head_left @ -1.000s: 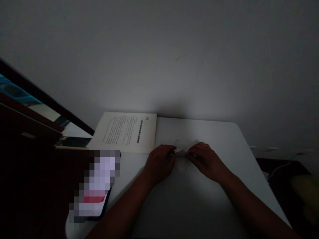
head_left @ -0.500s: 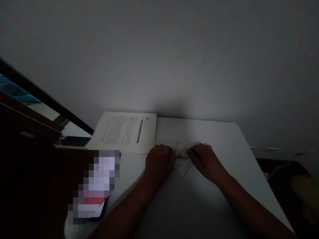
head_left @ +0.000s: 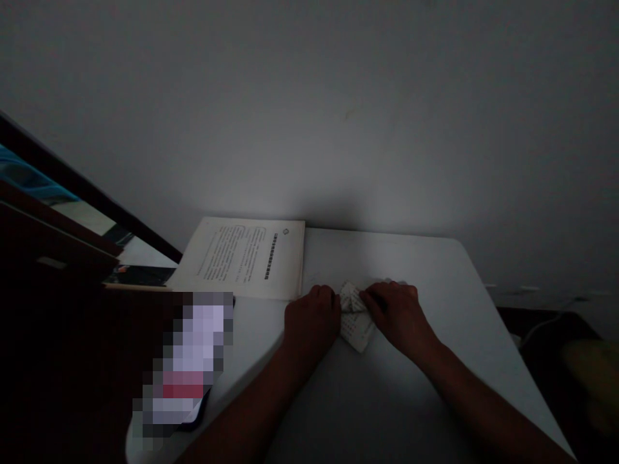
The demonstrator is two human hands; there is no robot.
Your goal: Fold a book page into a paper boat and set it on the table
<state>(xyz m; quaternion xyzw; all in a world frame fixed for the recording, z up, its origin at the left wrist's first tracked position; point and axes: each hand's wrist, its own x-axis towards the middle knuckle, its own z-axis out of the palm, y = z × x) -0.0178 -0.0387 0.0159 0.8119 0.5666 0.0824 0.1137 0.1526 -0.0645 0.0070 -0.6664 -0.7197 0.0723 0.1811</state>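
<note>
Between my hands, low over the white table [head_left: 329, 412], is a small piece of folded printed paper [head_left: 355, 327] with a pointed lower corner towards me. My left hand [head_left: 313, 320] is closed on its left side, the fingers curled. My right hand [head_left: 394, 316] pinches its right side between thumb and fingers. A raised fold peaks at the paper's upper part, between the fingertips. My hands cover both side edges of the paper.
A printed booklet [head_left: 242, 258] lies at the table's back left, against the grey wall [head_left: 362, 116]. Nearer on the left rests a phone [head_left: 188, 361], its screen blurred out. A dark slanted bar [head_left: 97, 187] rises at the far left. Beyond the table's right edge runs a cable [head_left: 541, 327].
The folded paper has turned slightly, its lower corner shifting right and towards me. Its upper fold now stands more peaked. Both hands have kept their grip and moved only a little.
</note>
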